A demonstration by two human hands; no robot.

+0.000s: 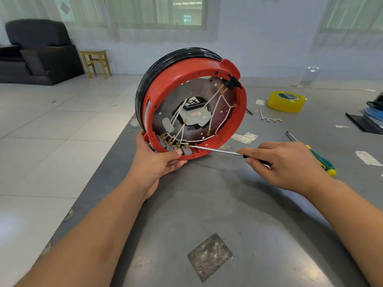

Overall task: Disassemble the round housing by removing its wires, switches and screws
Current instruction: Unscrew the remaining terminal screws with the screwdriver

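Head cam view, only one I've got: my left hand point(160, 160) has its grip curled round the bottom edge of the round housing point(191, 100), thumb lying over the grey switches point(176, 149) at about 7 o'clock on the red rim; the housing stands tilted on its edge on the grey bench point(207, 214), open side facing me, black band round the back; white wires point(215, 108) with brass terminals run across the metal plate inside, from the switches up toward a black block at 1 o'clock; my right hand point(284, 164) grips a screwdriver point(215, 150), its shaft lying nearly level and the tip touching the rightmost switch terminal; a green and yellow handled tool point(322, 161) lies just behind that hand; yellow tape roll point(287, 101) sits well off at 2 o'clock, a loose bit of wire point(269, 118) on the bench near it.
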